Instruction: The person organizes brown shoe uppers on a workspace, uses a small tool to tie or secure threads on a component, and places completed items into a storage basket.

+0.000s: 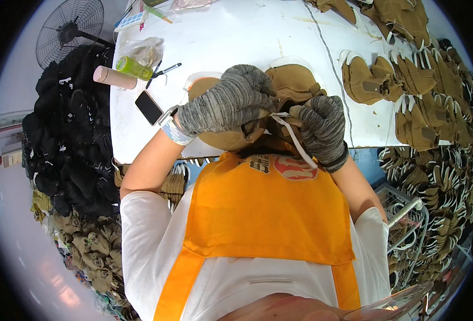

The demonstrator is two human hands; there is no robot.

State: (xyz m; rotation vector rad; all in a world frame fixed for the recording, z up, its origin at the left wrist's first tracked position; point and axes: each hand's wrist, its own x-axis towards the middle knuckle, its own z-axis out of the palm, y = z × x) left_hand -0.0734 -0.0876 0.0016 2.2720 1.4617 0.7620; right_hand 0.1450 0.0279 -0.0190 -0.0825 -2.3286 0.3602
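Both my hands wear grey knitted gloves and meet close to my chest at the table's near edge. My left hand [231, 101] reaches across a brown shoe upper [223, 141], its fingertips pinched on a narrow white lace [296, 140]. Opposite it, my right hand [322, 128] is curled, with thumb and fingers closed at the same lace. One end of the lace hangs down toward my orange apron. Just beyond the fingers lies a second brown shoe upper [290, 78] with a white rim at its toe. The gloves hide parts of both uppers.
On the white table [247, 40], a phone [149, 108], pens [164, 71], a pink bottle [114, 77] and a green one [134, 68] lie left. More brown uppers [362, 80] stand right, beyond a dark cord [330, 53]. Black piles [73, 128] and a fan [71, 32] are at far left.
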